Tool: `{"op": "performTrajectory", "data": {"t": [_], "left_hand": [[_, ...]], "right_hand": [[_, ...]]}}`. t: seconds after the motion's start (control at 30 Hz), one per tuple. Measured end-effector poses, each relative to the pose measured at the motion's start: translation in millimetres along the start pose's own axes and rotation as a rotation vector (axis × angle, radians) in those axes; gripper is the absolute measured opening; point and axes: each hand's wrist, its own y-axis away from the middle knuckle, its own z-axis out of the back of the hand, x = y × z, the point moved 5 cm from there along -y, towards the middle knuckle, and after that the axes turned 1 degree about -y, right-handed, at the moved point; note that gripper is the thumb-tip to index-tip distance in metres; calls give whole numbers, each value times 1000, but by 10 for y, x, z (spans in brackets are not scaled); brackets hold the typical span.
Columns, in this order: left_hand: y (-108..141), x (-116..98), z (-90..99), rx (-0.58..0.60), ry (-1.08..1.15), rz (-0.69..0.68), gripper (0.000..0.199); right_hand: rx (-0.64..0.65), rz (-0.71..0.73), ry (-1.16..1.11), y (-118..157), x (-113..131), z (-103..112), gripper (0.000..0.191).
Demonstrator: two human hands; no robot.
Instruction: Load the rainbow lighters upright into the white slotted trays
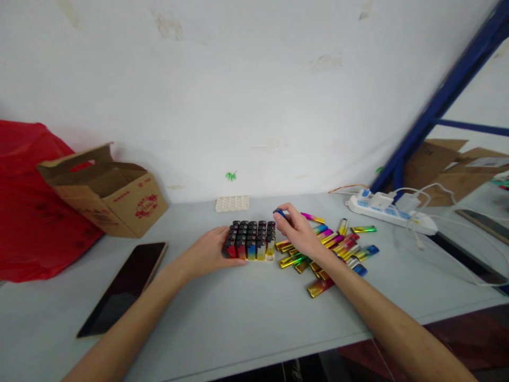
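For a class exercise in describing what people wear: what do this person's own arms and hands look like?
The left hand and right hand are bare: no gloves, rings, watch or bracelet can be seen. The left forearm and right forearm are bare too, tapering towards the wrist, with no sleeve, cable or marking visible. Anything worn higher up is out of view.

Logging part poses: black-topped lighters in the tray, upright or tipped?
Upright: the black-topped lighters stand in rows in the white tray, black ends up, coloured bodies below.
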Motion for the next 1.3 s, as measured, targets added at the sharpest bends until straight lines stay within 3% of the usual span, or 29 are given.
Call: {"op": "performTrajectory", "data": {"t": [0.23,0.47,0.7,0.93,1.13,1.3], "left_hand": [[1,-42,21,5,19,-2,64],[-3,-87,41,15,38,8,65],[-2,-68,36,14,30,17,65],[4,-67,36,12,4,12,64],[4,-88,39,-7,34,-30,60],[9,-85,46,-9,34,-30,60]], "right_hand": [[-83,42,224,5,136,30,57],[-130,27,228,5,87,52,44],[-157,63,231,15,197,103,47],[-50,134,142,79,349,151,41],[69,375,162,149,611,73,35],[194,312,248,137,474,-28,34]]}}
